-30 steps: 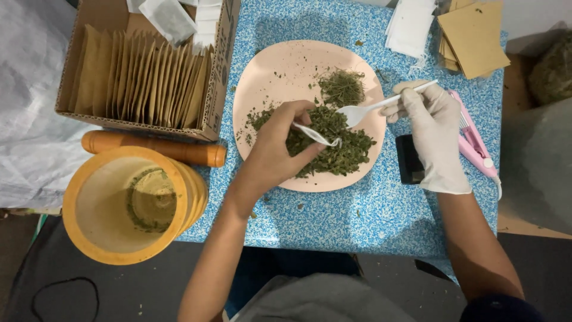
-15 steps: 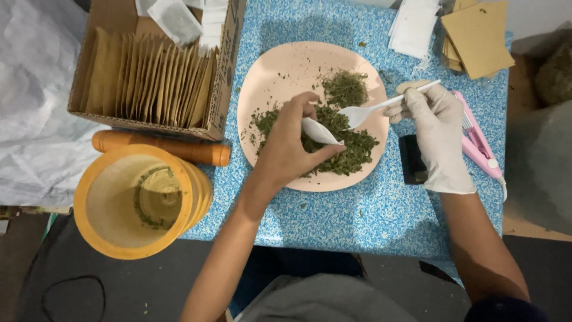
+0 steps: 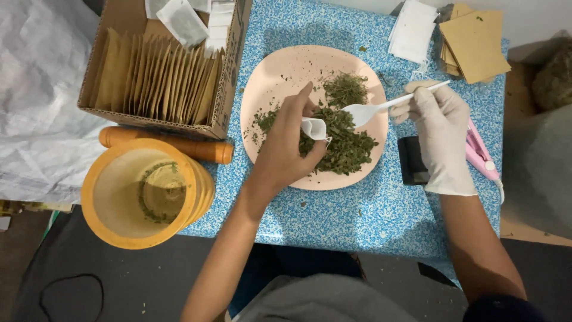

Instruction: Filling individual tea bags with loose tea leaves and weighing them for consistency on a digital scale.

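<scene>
A pale pink plate [image 3: 280, 71] on the blue speckled table carries a heap of dried green herbs [image 3: 345, 140]. My left hand [image 3: 286, 152], bare, pinches a small white filter bag [image 3: 314, 128] just above the herbs. My right hand [image 3: 441, 134] wears a white glove and grips a white plastic spoon [image 3: 381, 107], whose bowl hovers over the herbs close to the bag's mouth.
A cardboard box [image 3: 158, 74] of tan envelopes stands at the left. An orange mortar [image 3: 143, 194] and wooden pestle [image 3: 173, 146] sit at the front left. White bags [image 3: 411, 30] and tan envelopes [image 3: 473, 39] lie at the back right. A black block [image 3: 411, 161] and pink sealer [image 3: 479, 155] are beside my right hand.
My left hand has lifted the bag slightly and turned its mouth toward the spoon. The spoon's bowl has stayed near the herbs by the bag.
</scene>
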